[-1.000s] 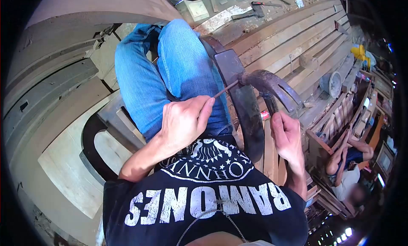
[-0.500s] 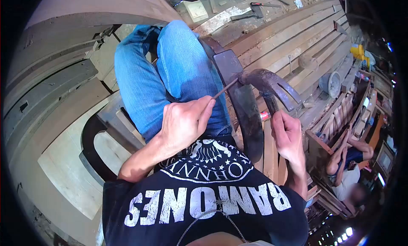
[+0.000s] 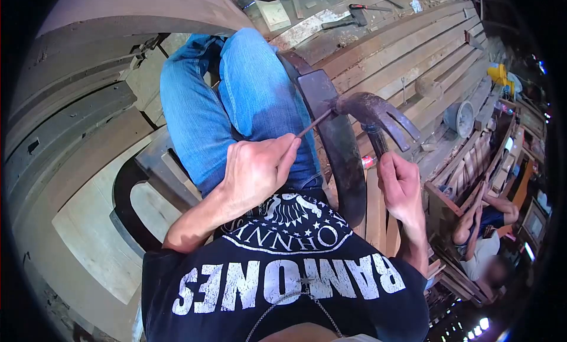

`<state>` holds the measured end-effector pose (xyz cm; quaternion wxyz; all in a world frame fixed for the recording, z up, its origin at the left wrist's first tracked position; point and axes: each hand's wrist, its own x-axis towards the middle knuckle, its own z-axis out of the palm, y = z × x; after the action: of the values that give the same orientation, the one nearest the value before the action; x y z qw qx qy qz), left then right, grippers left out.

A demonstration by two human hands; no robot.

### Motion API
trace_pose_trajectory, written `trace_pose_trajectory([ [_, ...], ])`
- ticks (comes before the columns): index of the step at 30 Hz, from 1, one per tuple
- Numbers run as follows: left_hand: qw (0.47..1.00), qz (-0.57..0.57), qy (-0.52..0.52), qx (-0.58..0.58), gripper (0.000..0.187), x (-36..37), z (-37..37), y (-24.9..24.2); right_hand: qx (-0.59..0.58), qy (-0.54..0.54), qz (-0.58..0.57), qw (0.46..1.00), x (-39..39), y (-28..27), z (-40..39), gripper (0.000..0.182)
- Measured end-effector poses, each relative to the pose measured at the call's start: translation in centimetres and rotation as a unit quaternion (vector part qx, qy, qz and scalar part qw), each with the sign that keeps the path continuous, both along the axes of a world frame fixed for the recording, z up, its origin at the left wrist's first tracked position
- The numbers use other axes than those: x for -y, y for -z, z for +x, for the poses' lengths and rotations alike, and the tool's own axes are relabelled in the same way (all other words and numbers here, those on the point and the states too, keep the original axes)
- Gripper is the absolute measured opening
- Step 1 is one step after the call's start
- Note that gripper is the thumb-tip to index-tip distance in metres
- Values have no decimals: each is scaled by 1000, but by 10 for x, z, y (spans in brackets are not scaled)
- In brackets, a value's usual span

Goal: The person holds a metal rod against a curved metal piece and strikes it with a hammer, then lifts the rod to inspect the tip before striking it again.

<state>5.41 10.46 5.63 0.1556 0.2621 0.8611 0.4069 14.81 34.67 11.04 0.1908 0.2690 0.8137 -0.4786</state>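
My left hand (image 3: 260, 168) is closed, pinching a thin dark rod (image 3: 313, 124) that slants up to the right. The rod's far tip meets the face end of a rusty claw hammer (image 3: 378, 113). In my right hand (image 3: 401, 187) is the hammer's handle, fingers wrapped round its lower part, with the claw pointing right. The hammer's face end lies at the dark wooden chair arm (image 3: 336, 147), beside its broad squared front end. Under my left hand are my legs in blue jeans (image 3: 254, 88).
To my left stands a large curved wooden piece (image 3: 77, 147), close to the chair's other arm (image 3: 127, 194). Long planks (image 3: 407, 52) stretch away ahead right. Beyond are a hatchet (image 3: 348, 20), a bucket (image 3: 459, 119) and a yellow tool (image 3: 499, 73). Another person (image 3: 487, 224) sits far right.
The hammer head has tilted slightly, its claw a little lower. Both hands keep almost the same place and grip.
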Motion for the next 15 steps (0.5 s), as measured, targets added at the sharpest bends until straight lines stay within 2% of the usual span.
trace_pose_trajectory([
  [15,1000,5,6,3,8,1,-2,0,-2,10,-16,1000,3,-1,-2,39],
])
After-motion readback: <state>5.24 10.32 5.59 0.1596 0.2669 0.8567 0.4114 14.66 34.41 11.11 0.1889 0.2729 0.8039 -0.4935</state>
